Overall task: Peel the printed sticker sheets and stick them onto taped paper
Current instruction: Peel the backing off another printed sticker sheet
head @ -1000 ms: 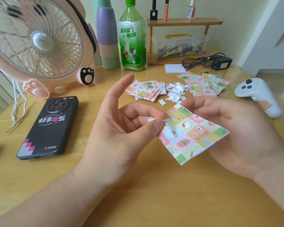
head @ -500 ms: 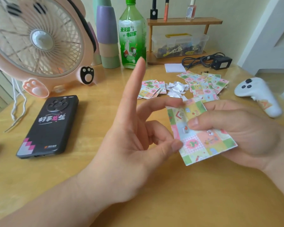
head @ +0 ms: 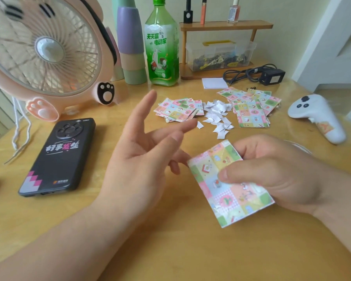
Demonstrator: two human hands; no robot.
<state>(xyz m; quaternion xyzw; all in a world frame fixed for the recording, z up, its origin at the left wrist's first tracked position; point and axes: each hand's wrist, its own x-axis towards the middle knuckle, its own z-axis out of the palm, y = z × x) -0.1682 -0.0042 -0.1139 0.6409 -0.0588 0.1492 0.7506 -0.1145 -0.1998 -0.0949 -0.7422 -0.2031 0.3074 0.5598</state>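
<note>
Since half a second ago the left hand (head: 138,159) has uncurled, its fingers now spread loose and holding nothing just beside the sticker sheet (head: 231,197). The right hand (head: 282,175) has brought the sheet lower and pinches it, thumb laid across its printed face. The sheet hangs tilted over open table (head: 170,250), with a phone (head: 57,157) off to the left and paper scraps (head: 217,116) well behind.
</note>
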